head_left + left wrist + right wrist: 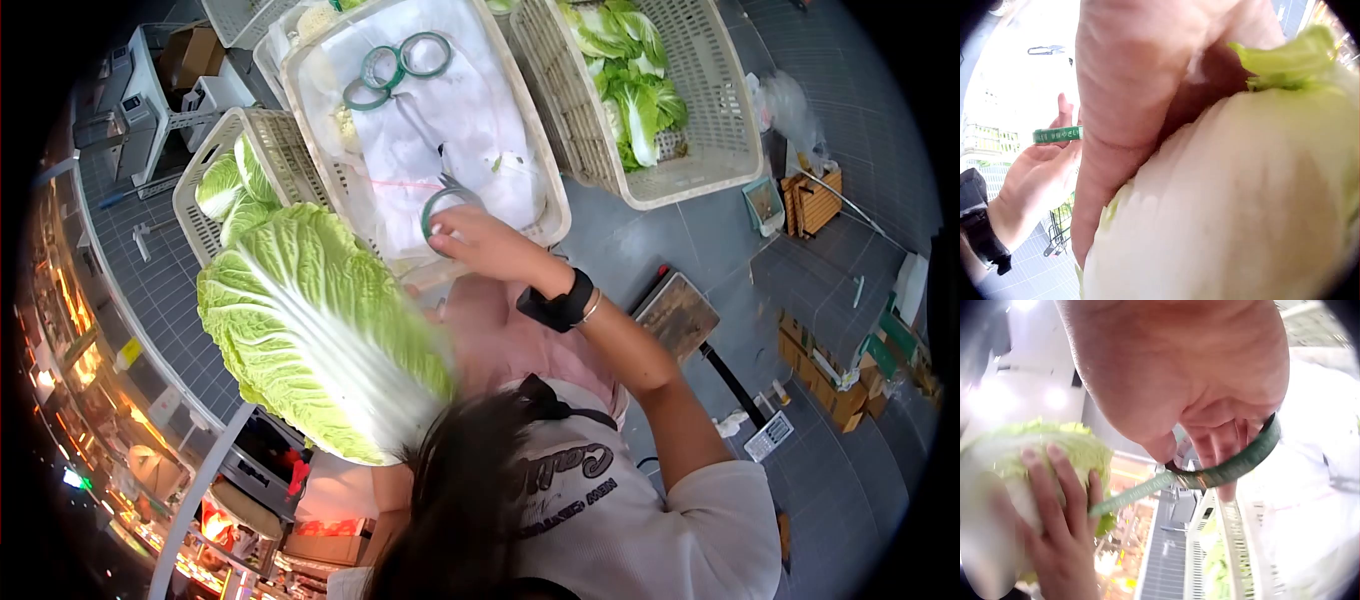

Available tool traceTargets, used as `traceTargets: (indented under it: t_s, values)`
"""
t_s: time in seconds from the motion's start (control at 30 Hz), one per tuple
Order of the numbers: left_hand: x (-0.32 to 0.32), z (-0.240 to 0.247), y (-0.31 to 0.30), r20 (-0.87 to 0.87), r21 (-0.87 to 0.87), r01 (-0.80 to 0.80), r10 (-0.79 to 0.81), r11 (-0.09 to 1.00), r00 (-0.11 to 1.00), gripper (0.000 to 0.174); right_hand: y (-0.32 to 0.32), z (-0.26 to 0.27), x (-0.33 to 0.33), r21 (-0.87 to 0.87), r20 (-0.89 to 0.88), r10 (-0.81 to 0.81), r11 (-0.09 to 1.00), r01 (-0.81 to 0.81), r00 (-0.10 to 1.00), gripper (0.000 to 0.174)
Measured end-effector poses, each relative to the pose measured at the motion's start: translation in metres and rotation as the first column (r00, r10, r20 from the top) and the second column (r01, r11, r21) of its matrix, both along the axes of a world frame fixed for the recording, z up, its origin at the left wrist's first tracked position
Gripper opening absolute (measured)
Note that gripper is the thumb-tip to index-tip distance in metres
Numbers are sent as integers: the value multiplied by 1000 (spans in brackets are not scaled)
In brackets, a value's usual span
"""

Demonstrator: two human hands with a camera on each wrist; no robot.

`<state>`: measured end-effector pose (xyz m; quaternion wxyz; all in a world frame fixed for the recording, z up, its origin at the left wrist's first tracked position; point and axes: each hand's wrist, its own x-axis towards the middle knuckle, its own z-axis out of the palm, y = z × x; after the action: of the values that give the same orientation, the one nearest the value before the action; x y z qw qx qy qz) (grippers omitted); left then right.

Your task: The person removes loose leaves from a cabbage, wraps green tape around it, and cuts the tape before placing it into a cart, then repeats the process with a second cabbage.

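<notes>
A large napa cabbage (320, 330) with a white base and pale green leaves tilts in front of the person. My left hand (1060, 544) holds it with fingers spread round its side; the head view mostly hides this hand behind the cabbage. In the left wrist view the palm and thumb lie against the white base (1229, 206). My right hand (480, 243) grips a roll of green printed tape (1241, 459), fingers through its ring. From the roll a strip of tape (1135, 494) stretches to the cabbage by the left fingertips.
A white-lined crate (555, 205) ahead bears several green tape rolls (426, 55) and small snips (420, 120). Crates with cabbages (640, 100) stand right and left (235, 190). A floor scale (680, 315) is at the right, with a metal rail (200, 500) at the left.
</notes>
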<state>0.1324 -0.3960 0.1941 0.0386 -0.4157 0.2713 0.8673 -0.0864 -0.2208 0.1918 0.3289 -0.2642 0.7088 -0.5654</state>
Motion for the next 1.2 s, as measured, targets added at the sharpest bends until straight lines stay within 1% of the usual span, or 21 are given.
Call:
traceTargets:
  t_s: [0.03, 0.1, 0.13, 0.23, 0.33, 0.43, 0.57, 0.67, 0.77, 0.8, 0.9, 0.93, 1.03, 1.07, 1.17, 1.2]
  values:
    - [2, 1, -1, 5, -1, 7, -7, 1000, 1000, 56, 3, 4, 1, 114, -94, 97, 990, -87, 991, 22]
    - [4, 3, -3, 13, -3, 19, -19, 1000, 1000, 56, 10, 21, -3, 356, -244, 315, 909, -218, 917, 21]
    - [5, 3, -3, 15, -3, 25, -25, 1000, 1000, 55, 15, 13, -5, 230, -302, 285, 948, -220, 910, 20]
    - [7, 6, -6, 14, -11, 24, -23, 1000, 1000, 55, 33, 22, -25, 89, -238, 293, 956, -280, 926, 17]
    - [4, 6, -4, 5, -12, 10, -10, 1000, 1000, 55, 38, 31, -36, 44, -251, 222, 975, -218, 942, 15]
    - [-4, 4, -2, -23, -15, -21, 21, 1000, 1000, 54, 37, 43, -49, -75, -371, 141, 981, -181, 918, 16]
    - [-31, -1, -1, -88, -4, -62, 62, 998, 994, 54, 35, 78, -53, -73, -365, 158, 978, -198, 917, 14]
    - [-48, -1, -2, -141, -7, -100, 98, 995, 985, 53, 33, 95, -48, -26, -311, 165, 983, -182, 936, 13]
    - [-56, 0, -3, -195, -4, -135, 132, 991, 972, 53, 35, 100, -39, -95, -341, 20, 994, -56, 940, 14]
    - [-59, 0, -5, -210, -7, -143, 138, 990, 968, 53, 40, 99, -38, -69, -314, -22, 998, 0, 949, 14]
    - [-63, 2, -7, -240, -6, -158, 152, 987, 959, 53, 50, 114, -36, -146, -263, -73, 989, 35, 962, 14]
    - [-65, 2, -7, -249, -6, -157, 151, 988, 957, 53, 52, 123, -36, -161, -265, -48, 987, 5, 963, 15]
    - [-67, 4, -3, -271, -5, -137, 131, 991, 954, 52, 55, 143, -33, -204, -286, -97, 978, 38, 953, 16]
    - [-68, 6, -2, -277, -1, -127, 122, 992, 953, 52, 58, 145, -35, -243, -290, -118, 969, 46, 950, 16]
    - [-69, 13, -2, -302, -13, -83, 75, 996, 950, 52, 61, 163, -40, -280, -330, -108, 960, 12, 938, 17]
    - [-68, 17, -3, -307, -21, -63, 54, 998, 950, 52, 60, 168, -39, -320, -320, -116, 947, 8, 940, 17]
